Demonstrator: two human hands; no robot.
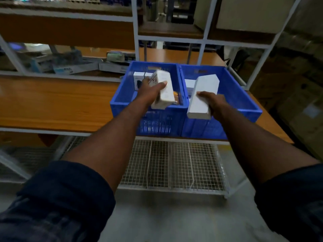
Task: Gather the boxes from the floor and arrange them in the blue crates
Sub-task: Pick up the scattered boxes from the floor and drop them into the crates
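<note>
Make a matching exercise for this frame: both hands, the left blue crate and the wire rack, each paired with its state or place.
1. left hand
2. right hand
3. left blue crate
4. wire rack

A. under the wooden shelf
B. grips plain white box
C. has small boxes inside
D. grips box with printed side

Pairs: 1-D, 2-B, 3-C, 4-A

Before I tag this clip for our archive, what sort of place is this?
Likely a warehouse or stockroom: white metal shelving with wooden shelves, two blue crates holding small boxes, and what look like big cartons stacked on the right.
</note>
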